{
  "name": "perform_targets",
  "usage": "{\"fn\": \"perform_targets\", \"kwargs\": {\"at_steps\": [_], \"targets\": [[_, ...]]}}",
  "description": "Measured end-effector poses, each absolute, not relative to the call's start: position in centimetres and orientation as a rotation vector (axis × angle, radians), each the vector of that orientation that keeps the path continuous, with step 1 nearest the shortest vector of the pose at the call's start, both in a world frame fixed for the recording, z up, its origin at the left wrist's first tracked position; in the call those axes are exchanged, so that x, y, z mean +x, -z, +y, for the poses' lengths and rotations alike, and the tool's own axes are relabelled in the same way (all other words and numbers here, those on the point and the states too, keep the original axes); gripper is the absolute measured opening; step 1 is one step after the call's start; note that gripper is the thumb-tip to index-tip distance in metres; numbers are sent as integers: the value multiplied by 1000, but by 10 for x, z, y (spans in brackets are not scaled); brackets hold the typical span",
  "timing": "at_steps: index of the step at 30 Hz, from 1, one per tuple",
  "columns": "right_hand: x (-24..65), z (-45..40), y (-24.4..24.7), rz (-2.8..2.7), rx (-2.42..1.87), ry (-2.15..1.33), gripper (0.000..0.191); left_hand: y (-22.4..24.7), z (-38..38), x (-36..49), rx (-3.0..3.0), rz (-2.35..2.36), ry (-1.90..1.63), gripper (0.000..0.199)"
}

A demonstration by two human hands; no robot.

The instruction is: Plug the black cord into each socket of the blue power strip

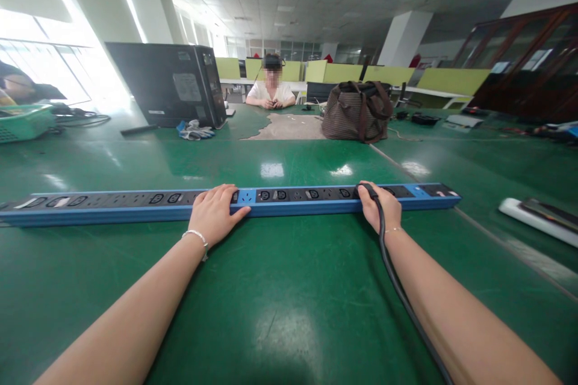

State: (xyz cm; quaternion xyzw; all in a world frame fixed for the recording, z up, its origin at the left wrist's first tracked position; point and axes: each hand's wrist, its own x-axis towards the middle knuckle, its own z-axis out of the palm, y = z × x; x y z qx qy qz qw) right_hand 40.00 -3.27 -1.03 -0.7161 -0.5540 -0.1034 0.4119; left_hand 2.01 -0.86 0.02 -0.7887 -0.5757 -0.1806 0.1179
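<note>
A long blue power strip (298, 209) with black sockets lies across the green table. My left hand (214, 210) rests over its middle-left part, fingers stretched across the top and thumb along the near side. My right hand (382, 207) is closed around a black plug (366, 189) at a socket on the right part of the strip. From the plug a black cable (392, 274) runs down along my right forearm. The plug's prongs are hidden, so how deep it sits cannot be seen.
Behind the strip stand a black computer case (167, 81), gloves (195, 130) and a brown bag (354, 111). A person (271, 90) sits across the table (289, 159). A green basket (27, 122) is at left, a white power strip (537, 219) at right.
</note>
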Motion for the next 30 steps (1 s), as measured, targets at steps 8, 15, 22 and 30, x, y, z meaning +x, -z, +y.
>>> {"fn": "perform_targets", "kwargs": {"at_steps": [8,15,22,30], "targets": [[409,-23,4,-933,-1418,-4,47,1,-7,20,-2317,-1686,540,54],[463,-31,8,-960,-1422,226,42,0,-7,20,-2324,-1691,546,54],[515,-38,19,-760,-1549,249,42,0,-7,20,-2322,-1687,532,54],[525,-32,32,-889,-1657,274,48,-2,-8,20,-2328,-1708,511,56]]}}
